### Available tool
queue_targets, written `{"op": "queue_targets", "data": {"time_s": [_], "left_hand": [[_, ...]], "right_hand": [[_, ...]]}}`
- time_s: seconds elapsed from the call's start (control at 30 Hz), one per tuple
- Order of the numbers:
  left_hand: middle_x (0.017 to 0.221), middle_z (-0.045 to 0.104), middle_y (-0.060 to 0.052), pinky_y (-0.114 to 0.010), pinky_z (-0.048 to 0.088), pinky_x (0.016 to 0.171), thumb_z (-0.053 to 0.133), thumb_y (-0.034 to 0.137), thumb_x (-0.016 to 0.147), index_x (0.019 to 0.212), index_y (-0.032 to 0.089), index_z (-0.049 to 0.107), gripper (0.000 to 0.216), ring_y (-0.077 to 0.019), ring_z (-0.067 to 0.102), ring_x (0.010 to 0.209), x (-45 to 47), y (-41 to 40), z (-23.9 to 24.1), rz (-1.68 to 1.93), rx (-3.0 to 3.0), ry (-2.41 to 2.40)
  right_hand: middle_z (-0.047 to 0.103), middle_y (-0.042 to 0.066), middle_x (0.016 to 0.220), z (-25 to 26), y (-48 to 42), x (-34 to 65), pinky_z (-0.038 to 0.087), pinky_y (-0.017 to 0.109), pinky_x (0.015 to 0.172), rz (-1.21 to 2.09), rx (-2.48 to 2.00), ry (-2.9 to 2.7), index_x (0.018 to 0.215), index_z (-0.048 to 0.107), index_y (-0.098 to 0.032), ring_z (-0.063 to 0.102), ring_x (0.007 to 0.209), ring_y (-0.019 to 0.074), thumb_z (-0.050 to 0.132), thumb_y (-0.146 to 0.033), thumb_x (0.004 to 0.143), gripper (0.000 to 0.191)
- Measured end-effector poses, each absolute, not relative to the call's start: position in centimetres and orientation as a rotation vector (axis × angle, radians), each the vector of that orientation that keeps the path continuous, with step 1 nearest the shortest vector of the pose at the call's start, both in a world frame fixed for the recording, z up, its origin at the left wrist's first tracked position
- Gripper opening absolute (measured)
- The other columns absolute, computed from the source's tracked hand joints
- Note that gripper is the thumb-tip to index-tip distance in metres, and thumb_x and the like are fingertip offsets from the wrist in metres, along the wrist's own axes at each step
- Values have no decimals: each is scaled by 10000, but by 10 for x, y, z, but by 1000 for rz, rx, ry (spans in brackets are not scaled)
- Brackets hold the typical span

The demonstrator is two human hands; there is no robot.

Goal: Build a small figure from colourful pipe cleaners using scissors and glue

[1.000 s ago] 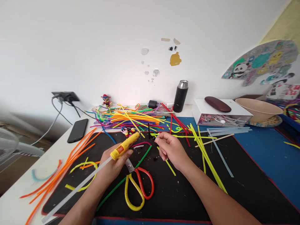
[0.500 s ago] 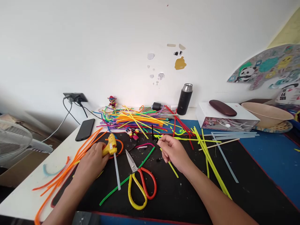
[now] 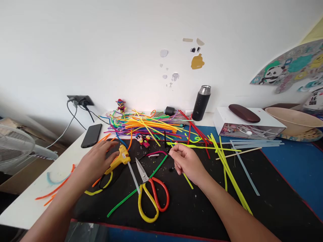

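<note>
My left hand (image 3: 97, 160) is spread just beside the yellow glue gun (image 3: 116, 161), its fingers apart and off the grip. The gun lies on the black mat with a translucent glue stick (image 3: 134, 177) sticking out of its back. My right hand (image 3: 188, 164) is pinched, with a small black pipe cleaner piece (image 3: 165, 138) at its fingertips; part of the piece is hidden by the fingers. Between the hands, scissors (image 3: 150, 198) with one yellow and one red handle lie across a green pipe cleaner (image 3: 122, 204). A small figurine (image 3: 142, 139) is behind them.
Many coloured pipe cleaners (image 3: 151, 126) are heaped along the wall. A black phone (image 3: 92, 135) lies at left near a fan (image 3: 19, 141). A black flask (image 3: 201, 103), a white box (image 3: 248, 126) and a beige bowl (image 3: 294, 117) stand at the back right.
My left hand has let go of the glue gun, which now rests on the mat, and drawn back to the left. My right hand keeps its pinch. The view has shifted slightly.
</note>
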State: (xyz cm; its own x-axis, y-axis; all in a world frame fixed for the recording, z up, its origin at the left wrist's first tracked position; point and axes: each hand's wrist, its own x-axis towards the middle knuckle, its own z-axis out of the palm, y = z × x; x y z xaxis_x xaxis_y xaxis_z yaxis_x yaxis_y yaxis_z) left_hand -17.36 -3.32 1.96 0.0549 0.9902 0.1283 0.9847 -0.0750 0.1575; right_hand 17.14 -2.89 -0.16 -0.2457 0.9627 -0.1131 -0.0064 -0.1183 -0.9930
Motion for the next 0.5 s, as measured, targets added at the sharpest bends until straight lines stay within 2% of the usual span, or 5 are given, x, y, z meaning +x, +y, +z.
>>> {"op": "queue_targets", "data": {"time_s": [0.17, 0.3, 0.4, 0.5], "left_hand": [[1401, 674, -137, -498, 468, 1132, 477, 349, 938, 1345, 210, 657, 467, -339, 603, 1327, -146, 16, 20, 326, 2468, 1773], [1434, 644, -153, -522, 437, 1155, 572, 343, 920, 1396, 199, 619, 499, -366, 555, 1377, -130, 32, 15, 296, 2502, 1731], [1360, 667, -136, -473, 485, 1082, 582, 354, 931, 1381, 204, 607, 475, -337, 617, 1274, -121, 34, 12, 328, 2503, 1666], [1147, 710, -97, -406, 529, 933, 549, 340, 944, 1222, 208, 668, 329, -287, 682, 1057, -114, 36, 8, 368, 2479, 1626]], "right_hand": [[447, -115, 474, -2, -27, 172, 320, 223, 421, 1478, -1187, -1315, 848, 573, -218, 447, 348, 89, 665, -459, 893, 261], [446, -114, 473, -1, -27, 173, 324, 222, 424, 1476, -1197, -1322, 841, 576, -218, 448, 347, 88, 663, -457, 890, 260], [455, -113, 484, -1, -28, 172, 340, 224, 427, 1489, -1180, -1326, 840, 578, -219, 450, 347, 87, 669, -461, 887, 263], [454, -114, 487, 0, -29, 171, 339, 225, 423, 1498, -1165, -1319, 840, 575, -222, 441, 345, 86, 670, -462, 889, 263]]}}
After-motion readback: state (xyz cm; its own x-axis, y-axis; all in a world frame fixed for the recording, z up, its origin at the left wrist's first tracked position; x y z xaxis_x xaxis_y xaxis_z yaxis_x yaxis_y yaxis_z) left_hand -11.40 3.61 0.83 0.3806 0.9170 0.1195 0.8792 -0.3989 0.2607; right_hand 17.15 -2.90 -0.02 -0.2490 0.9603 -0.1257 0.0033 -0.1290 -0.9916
